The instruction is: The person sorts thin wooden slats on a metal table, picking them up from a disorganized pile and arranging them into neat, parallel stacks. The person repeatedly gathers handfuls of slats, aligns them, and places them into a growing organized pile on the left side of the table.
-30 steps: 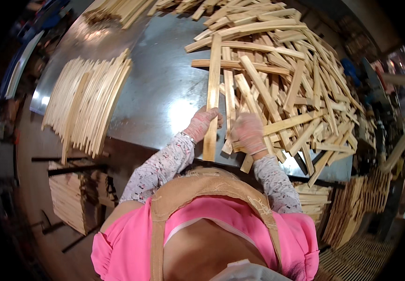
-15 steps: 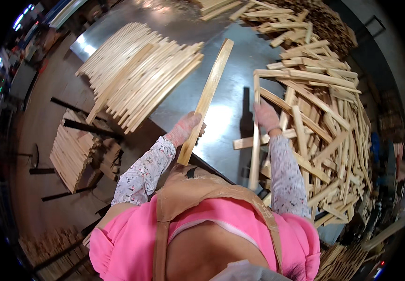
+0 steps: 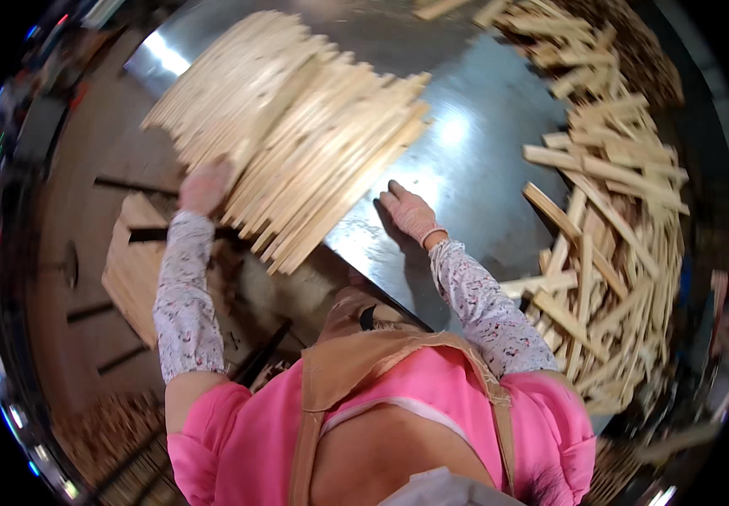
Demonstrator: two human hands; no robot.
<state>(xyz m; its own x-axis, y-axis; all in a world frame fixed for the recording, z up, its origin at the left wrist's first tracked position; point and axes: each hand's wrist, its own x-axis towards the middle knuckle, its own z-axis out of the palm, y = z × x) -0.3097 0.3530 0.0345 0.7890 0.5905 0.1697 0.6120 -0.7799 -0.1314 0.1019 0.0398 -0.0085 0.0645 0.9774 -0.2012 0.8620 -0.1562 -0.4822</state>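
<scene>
My left hand (image 3: 206, 185), in a pale pink glove, is closed around the near end of a wooden strip (image 3: 278, 105). That strip lies slantwise on top of a broad row of pale wooden strips (image 3: 348, 139), set side by side on the metal table (image 3: 474, 126). My right hand (image 3: 407, 211), gloved alike, is over the bare metal just right of the row. Its fingers are partly stretched out with nothing in them. Both forearms wear flowered sleeves.
A loose heap of wooden strips (image 3: 609, 253) covers the table's right side. Left of the table, below the row, stands a stack of strips (image 3: 133, 270) among dark metal bars (image 3: 133, 185). More strips (image 3: 120, 451) lie at the lower left.
My left hand has moved left from the table's middle to the strip atop the row. The strips both hands held upright are no longer in them; my right hand has moved left, away from the heap.
</scene>
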